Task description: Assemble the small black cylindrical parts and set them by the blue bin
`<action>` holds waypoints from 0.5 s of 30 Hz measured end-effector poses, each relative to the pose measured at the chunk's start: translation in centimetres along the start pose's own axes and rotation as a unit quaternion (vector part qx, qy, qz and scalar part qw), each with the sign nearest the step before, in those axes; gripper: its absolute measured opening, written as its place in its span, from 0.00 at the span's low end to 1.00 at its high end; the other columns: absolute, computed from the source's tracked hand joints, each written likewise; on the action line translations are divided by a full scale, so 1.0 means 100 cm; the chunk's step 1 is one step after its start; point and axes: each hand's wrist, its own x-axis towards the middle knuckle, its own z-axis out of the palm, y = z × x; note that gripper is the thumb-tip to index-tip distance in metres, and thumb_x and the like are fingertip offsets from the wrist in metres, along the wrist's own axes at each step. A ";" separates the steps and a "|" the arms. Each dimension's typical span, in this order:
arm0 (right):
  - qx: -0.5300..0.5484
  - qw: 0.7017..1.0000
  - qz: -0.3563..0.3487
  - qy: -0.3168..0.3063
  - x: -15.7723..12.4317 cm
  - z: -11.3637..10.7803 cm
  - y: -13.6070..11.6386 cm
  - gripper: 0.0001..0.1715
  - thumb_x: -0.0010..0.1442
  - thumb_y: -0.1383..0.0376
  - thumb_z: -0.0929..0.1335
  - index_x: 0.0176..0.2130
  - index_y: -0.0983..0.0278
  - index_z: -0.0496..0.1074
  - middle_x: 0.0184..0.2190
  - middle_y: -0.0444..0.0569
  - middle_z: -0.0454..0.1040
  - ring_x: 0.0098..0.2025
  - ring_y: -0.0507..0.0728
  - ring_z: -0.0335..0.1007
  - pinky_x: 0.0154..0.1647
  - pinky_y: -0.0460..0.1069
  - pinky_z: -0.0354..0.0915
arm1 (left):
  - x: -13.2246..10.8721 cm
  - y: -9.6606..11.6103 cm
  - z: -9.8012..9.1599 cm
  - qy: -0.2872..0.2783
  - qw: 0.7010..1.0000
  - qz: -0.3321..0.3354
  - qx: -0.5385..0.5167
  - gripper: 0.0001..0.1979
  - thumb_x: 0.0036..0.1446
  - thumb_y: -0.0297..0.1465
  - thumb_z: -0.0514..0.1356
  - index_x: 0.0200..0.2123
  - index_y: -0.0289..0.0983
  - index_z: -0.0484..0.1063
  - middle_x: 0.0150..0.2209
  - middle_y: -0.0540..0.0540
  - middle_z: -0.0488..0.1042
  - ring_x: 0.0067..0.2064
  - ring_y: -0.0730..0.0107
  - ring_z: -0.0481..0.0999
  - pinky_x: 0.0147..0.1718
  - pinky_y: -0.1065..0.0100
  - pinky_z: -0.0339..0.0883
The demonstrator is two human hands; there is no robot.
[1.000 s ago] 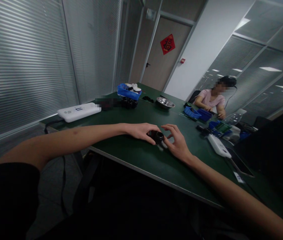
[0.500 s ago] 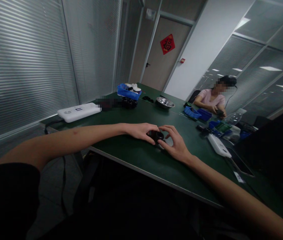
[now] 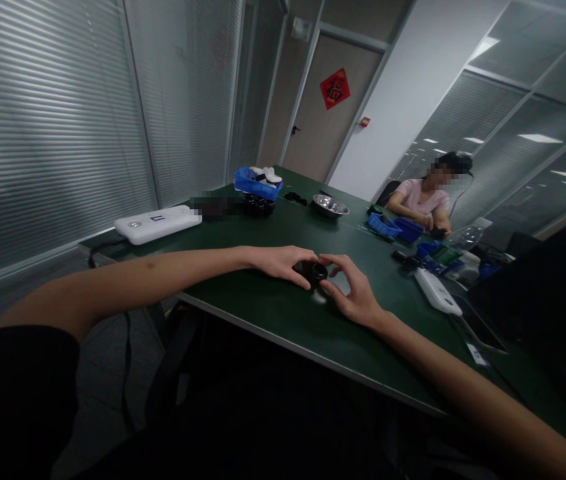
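A small black round part (image 3: 313, 271) rests on the dark green table (image 3: 273, 320) near its front edge. My left hand (image 3: 280, 261) is curled over its left side and grips it. My right hand (image 3: 355, 292) comes in from the right, thumb and fingers pinched against the part's right edge. What lies under the part is too dark to make out.
A white device (image 3: 157, 223) lies at the table's left end, another white device (image 3: 437, 292) to the right. Further back stand a blue bin (image 3: 257, 181), a metal bowl (image 3: 330, 205) and blue trays (image 3: 395, 228). A person (image 3: 425, 197) sits at the far right side.
My right hand has closed in from the right and its spread fingers have pinched onto the black part. The left hand has stayed in place. The far person's hands have shifted.
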 end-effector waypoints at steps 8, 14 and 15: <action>0.016 1.000 -0.021 -0.017 0.002 -0.002 -0.003 0.16 0.72 0.62 0.64 0.58 0.57 0.67 0.55 0.57 0.72 0.56 0.66 0.69 0.53 0.64 0.72 | 0.000 0.002 -0.001 0.004 0.999 -0.013 0.037 0.26 0.60 0.47 0.66 0.52 0.33 0.70 0.45 0.42 0.72 0.45 0.61 0.72 0.44 0.64 0.65; -0.023 1.000 -0.011 -0.017 0.003 -0.001 -0.004 0.10 0.70 0.58 0.68 0.50 0.57 0.70 0.57 0.57 0.69 0.59 0.67 0.68 0.59 0.68 0.69 | 0.000 0.004 0.000 0.001 0.999 -0.002 0.035 0.25 0.61 0.45 0.65 0.53 0.34 0.70 0.46 0.42 0.71 0.46 0.61 0.72 0.45 0.64 0.64; -0.030 0.999 -0.009 -0.015 0.003 -0.001 -0.004 0.10 0.70 0.57 0.68 0.49 0.56 0.70 0.56 0.56 0.69 0.59 0.67 0.68 0.60 0.67 0.69 | 0.000 0.004 0.000 0.002 0.999 0.000 0.033 0.24 0.61 0.44 0.66 0.53 0.34 0.70 0.47 0.42 0.71 0.47 0.60 0.72 0.45 0.64 0.64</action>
